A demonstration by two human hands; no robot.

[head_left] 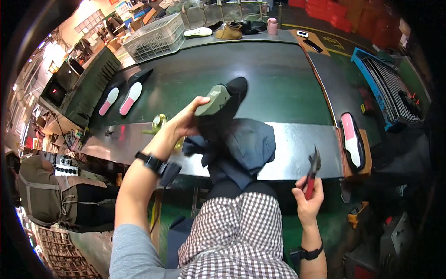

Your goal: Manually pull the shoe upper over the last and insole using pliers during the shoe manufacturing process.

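My left hand [186, 118] is closed round a pale green shoe last [213, 100] with a black shoe upper [238, 90] on it, held tilted above the near side of the bench. Its lower part is dark and hard to make out. Dark blue cloth [253, 144] lies bunched just beneath. In my right hand [310, 200] is a pair of pliers [314, 162] with red handles, jaws pointing up and away from me. The pliers are apart from the shoe, over the bench's near right edge.
On the green belt [278, 79], two shoes with pink-and-white insoles [131, 98] lie at left. Another such shoe [351, 139] rests at right. A grey plastic crate [155, 37], a pink bottle [272, 26] and a blue-framed rack [390, 88] stand farther off. A person in an apron [51, 190] is at left.
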